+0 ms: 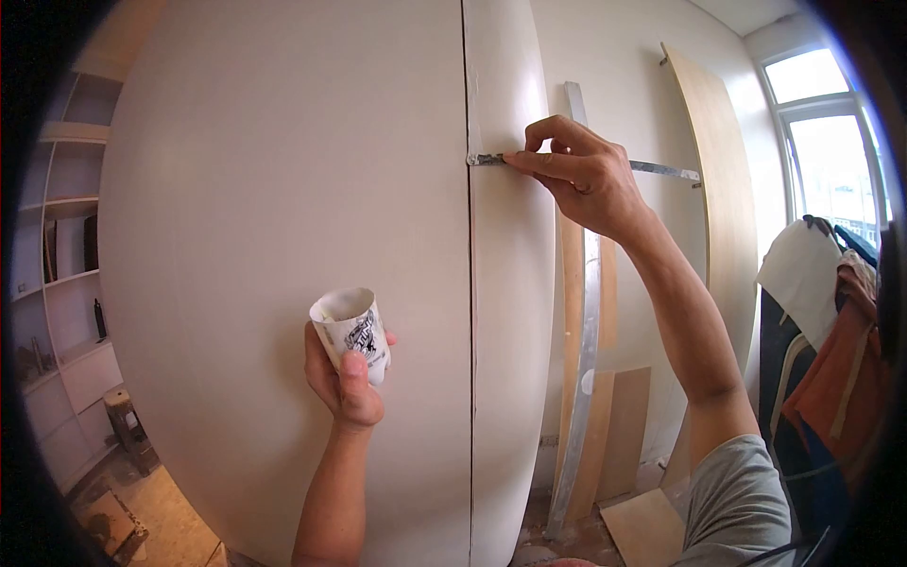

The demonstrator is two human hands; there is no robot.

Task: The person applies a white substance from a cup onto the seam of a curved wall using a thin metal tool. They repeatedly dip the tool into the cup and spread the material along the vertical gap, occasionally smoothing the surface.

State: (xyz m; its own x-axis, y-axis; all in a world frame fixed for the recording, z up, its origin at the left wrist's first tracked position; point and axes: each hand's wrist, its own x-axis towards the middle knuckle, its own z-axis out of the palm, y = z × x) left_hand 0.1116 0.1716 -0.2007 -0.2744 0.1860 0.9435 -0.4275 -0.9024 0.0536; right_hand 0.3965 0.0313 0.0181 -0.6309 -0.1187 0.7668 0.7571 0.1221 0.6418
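My left hand (351, 395) is wrapped round a white cup (342, 329) with black print, holding it upright in front of the pale panel (283, 189). Some whitish stuff shows just inside its rim. Higher up and to the right, my right hand (588, 175) pinches a long thin metal strip (666, 170) between thumb and fingers. The strip lies about level, its left end touching the dark vertical seam (470, 283) in the panel. A pale smear runs beside the seam's upper part.
Right of the panel, a metal straightedge (588, 312) and wooden boards (624, 425) lean on the wall. A tall board (723, 170) stands near the window (831, 142). Clothes (831, 350) hang at right. Shelves (71, 198) and a stool (125, 416) are at left.
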